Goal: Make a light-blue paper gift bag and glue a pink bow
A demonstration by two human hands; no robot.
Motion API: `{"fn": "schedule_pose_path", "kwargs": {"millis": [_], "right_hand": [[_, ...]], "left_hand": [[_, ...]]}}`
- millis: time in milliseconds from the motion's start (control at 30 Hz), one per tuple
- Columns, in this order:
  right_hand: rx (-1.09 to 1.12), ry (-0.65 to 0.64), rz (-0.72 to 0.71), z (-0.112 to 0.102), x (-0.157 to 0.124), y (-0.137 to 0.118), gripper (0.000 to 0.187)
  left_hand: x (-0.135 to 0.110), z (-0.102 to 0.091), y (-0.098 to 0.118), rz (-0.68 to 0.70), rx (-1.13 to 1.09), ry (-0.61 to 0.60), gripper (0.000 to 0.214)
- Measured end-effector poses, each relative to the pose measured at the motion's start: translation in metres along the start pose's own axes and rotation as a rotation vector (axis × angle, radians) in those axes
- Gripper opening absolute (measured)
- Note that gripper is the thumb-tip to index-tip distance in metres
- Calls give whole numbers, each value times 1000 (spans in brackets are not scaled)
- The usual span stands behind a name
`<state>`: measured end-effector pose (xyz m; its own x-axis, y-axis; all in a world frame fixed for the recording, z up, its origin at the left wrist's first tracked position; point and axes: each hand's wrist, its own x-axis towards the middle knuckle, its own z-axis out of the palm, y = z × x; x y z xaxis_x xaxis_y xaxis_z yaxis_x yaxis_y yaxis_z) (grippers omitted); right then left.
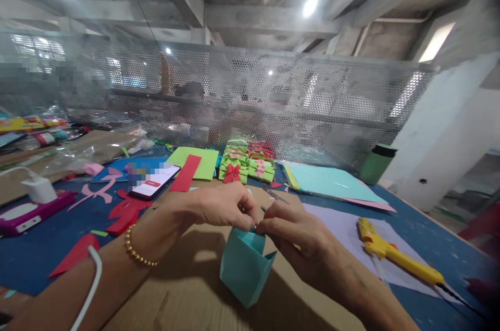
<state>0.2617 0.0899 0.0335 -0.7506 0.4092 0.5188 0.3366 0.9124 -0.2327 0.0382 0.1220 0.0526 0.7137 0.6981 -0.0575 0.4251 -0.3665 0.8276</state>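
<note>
Teal paper box (244, 268) upright, mouth up, between left hand (219, 206) and right hand (291, 232)

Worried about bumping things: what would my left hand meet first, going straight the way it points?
Likely the right hand, whose fingertips face the left hand at the rim of the teal folded-paper box.

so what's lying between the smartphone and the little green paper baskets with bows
In the head view, a red paper strip lying across a lime green paper sheet.
</note>
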Motion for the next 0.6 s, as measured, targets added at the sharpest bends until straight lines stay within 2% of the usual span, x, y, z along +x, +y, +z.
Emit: {"fn": "schedule_pose_path", "kwargs": {"millis": [100, 400, 600], "right_hand": [[47, -18, 41, 0, 0, -2, 27], [181, -24, 307, 3, 2, -3, 21], [238, -43, 351, -6, 3, -9, 17]], "left_hand": [[0, 2, 3, 6, 7, 12, 5], [-5, 6, 6, 7, 51, 10, 4], [-9, 16, 14, -39, 106, 48, 5]]}}
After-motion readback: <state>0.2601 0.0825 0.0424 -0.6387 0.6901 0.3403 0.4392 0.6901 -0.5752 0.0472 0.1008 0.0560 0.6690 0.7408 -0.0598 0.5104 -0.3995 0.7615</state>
